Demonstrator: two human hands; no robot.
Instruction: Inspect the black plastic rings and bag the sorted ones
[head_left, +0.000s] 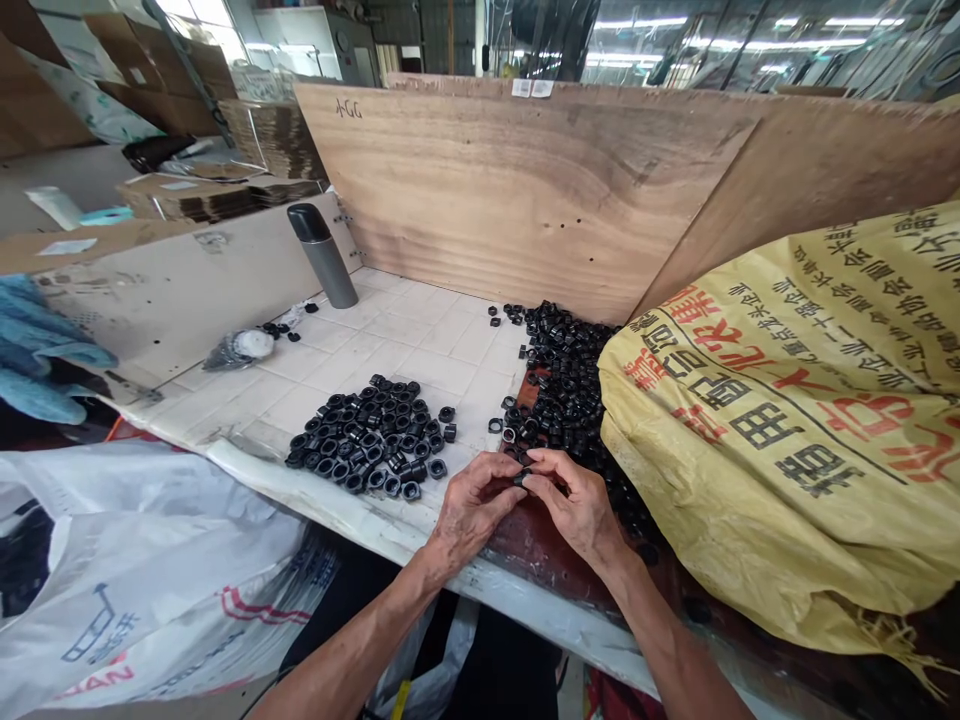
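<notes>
At the table's front edge, my left hand and my right hand meet, their thumbs and fingers pinched together. Between the fingertips is a small black plastic nut, mostly covered by the fingers. Just beyond my hands spreads a large heap of black plastic nuts, partly over a reddish-brown surface. Left of my left hand lies a smaller pile of similar black nuts, many with their round openings showing.
A yellow woven sack leans over the table's right side. A grey thermos bottle stands at the back left, near a small plastic bag. Wooden boards wall the back. A white sack sits at lower left.
</notes>
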